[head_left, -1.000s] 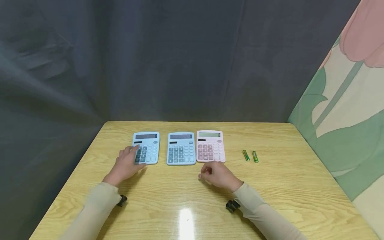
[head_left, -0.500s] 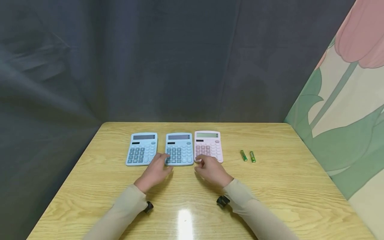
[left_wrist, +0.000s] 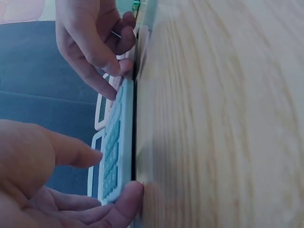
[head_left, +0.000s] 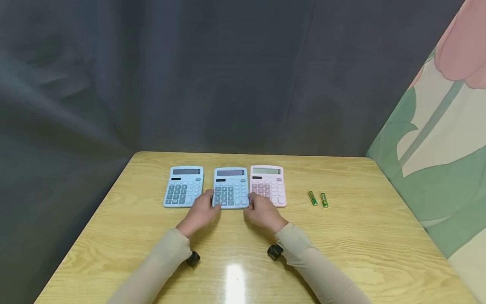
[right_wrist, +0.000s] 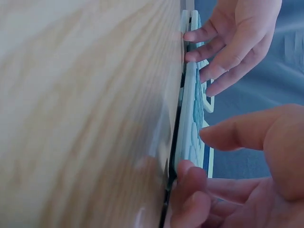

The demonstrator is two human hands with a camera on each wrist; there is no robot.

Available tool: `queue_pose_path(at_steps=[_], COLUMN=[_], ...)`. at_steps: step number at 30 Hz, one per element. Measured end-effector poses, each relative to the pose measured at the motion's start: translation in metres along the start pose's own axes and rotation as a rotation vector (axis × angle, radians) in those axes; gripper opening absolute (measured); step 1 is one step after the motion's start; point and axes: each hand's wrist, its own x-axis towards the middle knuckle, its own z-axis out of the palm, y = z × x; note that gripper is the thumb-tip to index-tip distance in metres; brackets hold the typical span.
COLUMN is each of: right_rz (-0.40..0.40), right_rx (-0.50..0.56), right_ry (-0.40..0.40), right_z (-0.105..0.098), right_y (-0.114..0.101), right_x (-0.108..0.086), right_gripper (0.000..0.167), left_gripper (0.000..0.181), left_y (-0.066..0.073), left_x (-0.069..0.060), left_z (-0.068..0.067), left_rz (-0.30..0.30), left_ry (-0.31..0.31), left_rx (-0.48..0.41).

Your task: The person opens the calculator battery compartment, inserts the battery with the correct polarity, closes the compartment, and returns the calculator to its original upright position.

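Note:
A blue calculator point(head_left: 230, 188) lies flat on the wooden table, in the middle of a row of three. Beside its front left corner is my left hand point(head_left: 201, 213); the left wrist view shows its fingertips point(left_wrist: 130, 192) against the calculator's edge and the thumb off the keys. At the front right corner is my right hand point(head_left: 263, 212), fingertips by the edge, thumb point(right_wrist: 213, 137) close to the key face. Neither hand is plainly closed round it. Another blue calculator point(head_left: 184, 185) stands to the left, a pink calculator point(head_left: 267, 185) close on the right, partly covered by my right hand.
Two green batteries point(head_left: 318, 199) lie on the table point(head_left: 360, 236) to the right of the pink calculator. A dark curtain point(head_left: 243, 76) hangs behind the far edge, and a flower-patterned cloth point(head_left: 448, 147) on the right.
My left hand has left the left blue calculator and moved right to the middle one. My right hand has shifted slightly left, from the pink calculator to the middle one's corner. The calculators look unmoved.

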Motion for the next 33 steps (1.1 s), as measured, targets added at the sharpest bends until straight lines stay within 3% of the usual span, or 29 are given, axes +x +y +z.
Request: queue_pose_path(at_steps=[5, 7, 12, 16, 21, 28, 33], right_rz=[-0.004, 0.000, 0.007, 0.018, 0.058, 0.167, 0.210], right_rx=[0.030, 0.050, 0.073, 0.085, 0.141, 0.265, 0.341], right_ry=[-0.020, -0.031, -0.034, -0.008, -0.015, -0.040, -0.096], right_z=[-0.001, -0.003, -0.006, -0.007, -0.007, -0.007, -0.005], right_y=[-0.002, -0.002, -0.001, 0.001, 0.003, 0.004, 0.005], right_x=[-0.002, -0.003, -0.009, -0.016, -0.023, -0.031, -0.032], right_gripper=[0.010, 0.013, 0.006, 0.024, 0.031, 0.044, 0.048], left_gripper=[0.021, 0.015, 0.038, 0.047, 0.043, 0.015, 0.016], left_y=[-0.005, -0.007, -0.011, -0.010, -0.005, 0.001, 0.006], left_x=[0.002, 0.002, -0.001, -0.004, -0.011, -0.025, -0.036], left_z=[-0.001, -0.002, -0.003, -0.004, -0.006, -0.007, -0.007], left_rz=[-0.007, -0.037, -0.109, -0.146, -0.138, -0.081, -0.042], left_ry=[0.008, -0.017, -0.085, -0.124, -0.128, -0.162, -0.164], left_rx=[-0.036, -0.075, -0.195, -0.229, -0.174, -0.109, -0.054])
